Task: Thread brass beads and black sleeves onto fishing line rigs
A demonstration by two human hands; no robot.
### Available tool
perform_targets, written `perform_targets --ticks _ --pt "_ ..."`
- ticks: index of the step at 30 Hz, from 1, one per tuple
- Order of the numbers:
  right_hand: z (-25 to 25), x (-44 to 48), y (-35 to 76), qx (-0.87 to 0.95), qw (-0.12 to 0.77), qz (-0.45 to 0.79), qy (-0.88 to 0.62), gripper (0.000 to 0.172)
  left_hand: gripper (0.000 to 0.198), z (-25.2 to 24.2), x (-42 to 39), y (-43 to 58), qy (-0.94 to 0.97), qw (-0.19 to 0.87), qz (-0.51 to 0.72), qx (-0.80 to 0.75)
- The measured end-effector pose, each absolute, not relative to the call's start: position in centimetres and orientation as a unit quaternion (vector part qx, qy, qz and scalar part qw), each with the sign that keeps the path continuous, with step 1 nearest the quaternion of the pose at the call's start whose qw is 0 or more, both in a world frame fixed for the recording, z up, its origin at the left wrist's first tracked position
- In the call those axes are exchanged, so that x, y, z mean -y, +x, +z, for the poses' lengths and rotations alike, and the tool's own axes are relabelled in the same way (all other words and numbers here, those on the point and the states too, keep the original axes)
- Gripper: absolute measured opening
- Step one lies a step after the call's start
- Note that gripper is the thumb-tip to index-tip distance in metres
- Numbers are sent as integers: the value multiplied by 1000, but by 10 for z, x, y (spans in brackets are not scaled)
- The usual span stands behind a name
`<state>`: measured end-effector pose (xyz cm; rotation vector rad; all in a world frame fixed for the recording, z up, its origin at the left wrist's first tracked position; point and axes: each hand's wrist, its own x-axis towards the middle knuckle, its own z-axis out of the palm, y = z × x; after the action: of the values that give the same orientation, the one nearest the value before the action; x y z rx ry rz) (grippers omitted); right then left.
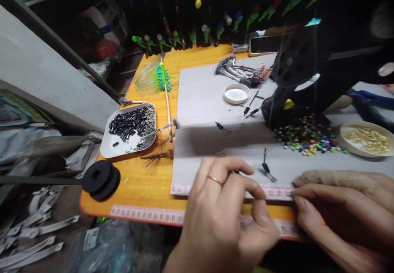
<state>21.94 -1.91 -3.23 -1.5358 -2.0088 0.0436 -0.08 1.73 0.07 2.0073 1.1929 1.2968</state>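
Note:
My left hand (226,209), with a gold ring on one finger, hovers over the front edge of the white board (200,101). Its thumb and a fingertip are pinched together, and anything between them is too small to make out. To its right, my right hand (338,207) has thumb and index finger pressed together above a printed measuring tape (272,192). A tiny dark speck shows at that pinch; I cannot name it. Between and beyond the hands lies a small black cylinder with thin wire ends (266,167). A similar black piece (219,125) rests farther back.
At left, a white tray (103,152) holds many black cylinders, beside a black spool (97,178). Coloured beads (310,137) and a dish (347,146) of golden pieces lie right, near a black stand (289,88). A shallow white lid (236,94) sits behind.

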Motion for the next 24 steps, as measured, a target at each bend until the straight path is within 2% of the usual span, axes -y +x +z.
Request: perform_targets --ticks 2,4,6,10,12,15,18,24 --pt "-18 21 210 759 296 40 -578 16 20 1 -13 12 655 383 517 -396" --pt "-13 20 206 762 314 37 -566 14 18 6 -11 21 565 570 454 -386" --pt "-14 17 206 770 333 0 -545 8 14 13 -12 22 538 646 378 -388" --pt "-16 9 211 802 327 -115 -487 5 18 19 -19 13 661 528 351 -402" --pt "-17 10 213 801 326 -134 -484 6 20 18 -19 8 696 484 336 -410" --pt "-24 20 214 760 363 -82 -532 4 19 18 -18 1 716 446 330 -424" --pt "-33 31 214 731 390 -23 -560 15 17 19 -15 -2 723 404 366 -424" --pt "-38 36 211 722 409 4 -558 20 26 4 -7 6 761 224 476 -379"
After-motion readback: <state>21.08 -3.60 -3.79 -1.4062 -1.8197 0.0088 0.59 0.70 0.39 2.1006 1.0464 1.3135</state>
